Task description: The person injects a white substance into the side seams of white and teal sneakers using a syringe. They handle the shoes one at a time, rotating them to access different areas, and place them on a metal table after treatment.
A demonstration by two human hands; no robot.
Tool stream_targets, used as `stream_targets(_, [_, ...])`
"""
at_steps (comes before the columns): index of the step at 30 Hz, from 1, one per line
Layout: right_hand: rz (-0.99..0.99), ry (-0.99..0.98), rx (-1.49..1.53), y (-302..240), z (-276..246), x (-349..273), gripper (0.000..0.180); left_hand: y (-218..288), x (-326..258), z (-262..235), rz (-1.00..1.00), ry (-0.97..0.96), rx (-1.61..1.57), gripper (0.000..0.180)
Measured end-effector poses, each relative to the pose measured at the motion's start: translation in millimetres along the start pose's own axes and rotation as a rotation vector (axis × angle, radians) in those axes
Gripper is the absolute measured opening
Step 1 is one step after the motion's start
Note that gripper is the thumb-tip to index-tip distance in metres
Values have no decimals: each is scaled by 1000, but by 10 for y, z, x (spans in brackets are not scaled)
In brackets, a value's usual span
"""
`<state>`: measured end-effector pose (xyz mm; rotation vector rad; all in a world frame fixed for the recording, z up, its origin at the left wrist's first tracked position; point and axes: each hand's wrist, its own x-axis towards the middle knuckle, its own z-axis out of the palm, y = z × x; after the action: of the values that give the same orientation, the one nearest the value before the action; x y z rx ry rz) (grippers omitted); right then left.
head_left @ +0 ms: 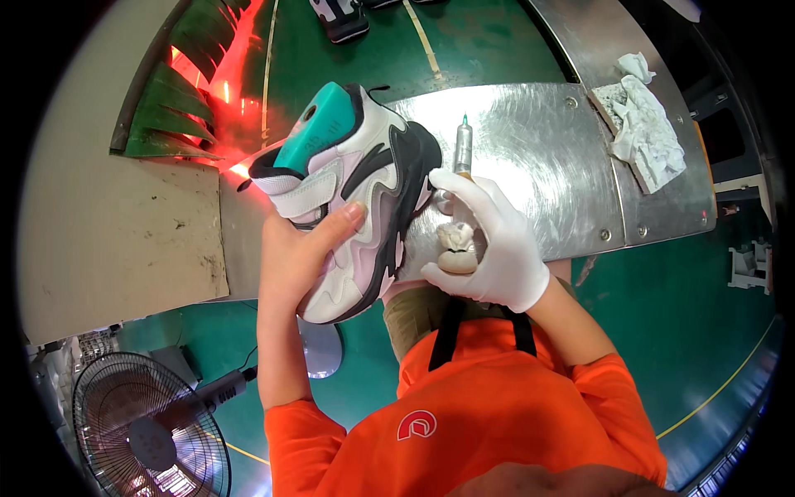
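My bare left hand (296, 253) is wrapped round a white, lilac and black sneaker (364, 224), thumb on its upper. The shoe is tilted, toe toward me, and a teal shoe last (325, 128) fills its opening. My right hand (505, 244), in a white glove, curves its fingers apart around a small white cloth dauber (457, 250) tied with a black band. Whether the glove touches the dauber I cannot tell. Just beyond the index finger lies a clear dispensing tube with a green tip (464, 147) on the metal plate (530, 124).
White crumpled cloths (648, 132) lie on a pad at the right. A green conveyor belt (489, 41) carries dark-and-white shoes (339, 18) at the far side. Red light glows behind a slit green curtain (170, 108) at left. A fan (153, 439) stands lower left.
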<state>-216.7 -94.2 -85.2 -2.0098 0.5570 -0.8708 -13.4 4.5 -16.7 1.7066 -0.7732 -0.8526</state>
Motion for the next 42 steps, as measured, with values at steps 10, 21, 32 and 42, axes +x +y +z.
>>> stream_targets(10, [-27, 48, -71, -3, 90, 101, 79, -49, 75, -68, 39, 16, 17, 51])
stream_targets(21, [-37, 59, -75, 44, 134, 147, 79, -10, 39, -56, -30, 27, 25, 49])
stream_targets(32, [94, 199, 102, 118, -236, 7, 103, 16, 174, -206, 2, 32, -58, 50])
stream_targets(42, [394, 653, -48, 730, -1204, -103, 86, 106, 1671, -986, 248, 396, 252, 62])
